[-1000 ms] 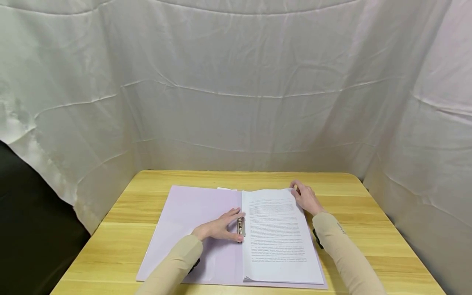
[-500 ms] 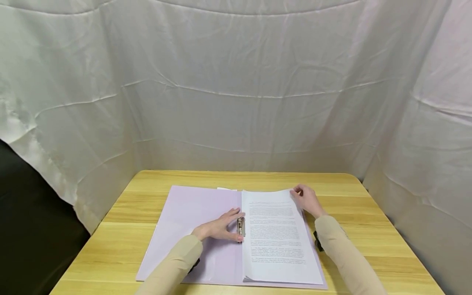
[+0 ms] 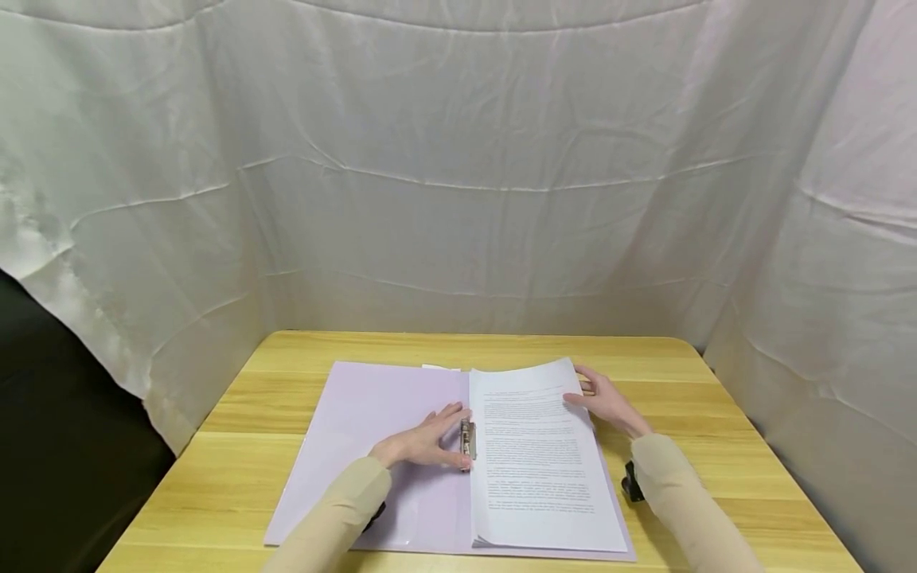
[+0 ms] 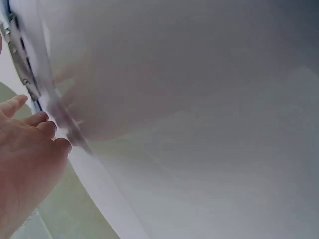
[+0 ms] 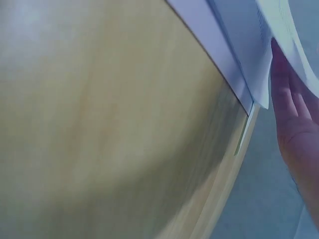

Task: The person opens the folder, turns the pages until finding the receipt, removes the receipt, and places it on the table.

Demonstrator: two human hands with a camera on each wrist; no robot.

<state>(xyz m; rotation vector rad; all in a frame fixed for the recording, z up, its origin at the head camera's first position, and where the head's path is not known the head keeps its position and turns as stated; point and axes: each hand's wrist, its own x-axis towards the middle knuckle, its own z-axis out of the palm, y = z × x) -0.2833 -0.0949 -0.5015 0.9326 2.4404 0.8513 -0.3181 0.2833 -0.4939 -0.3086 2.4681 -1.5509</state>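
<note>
In the head view a lilac clip folder (image 3: 380, 398) lies spread flat on the table. On its right half sits a stack of printed paper (image 3: 537, 477), along the metal clip (image 3: 469, 440) at the spine. My left hand (image 3: 426, 442) rests over the clip, fingers spread, thumb at the clip's near end. My right hand (image 3: 607, 404) holds the far right corner of the top paper, thumb above and fingers behind. The right wrist view shows fingers under a raised, curved sheet (image 5: 291, 37), with more paper lying below. How many sheets are raised I cannot tell.
The wooden table (image 3: 723, 446) extends round the folder on both sides. A small white slip (image 3: 439, 367) sticks out behind the folder's far edge. Pale curtains (image 3: 458, 239) hang behind and at the sides, with something black (image 3: 57, 430) at the left.
My right hand has shifted slightly right and nearer, its fingers unfolding behind the paper. The paper's far right corner has risen. My left hand has stayed nearly still at the clip.
</note>
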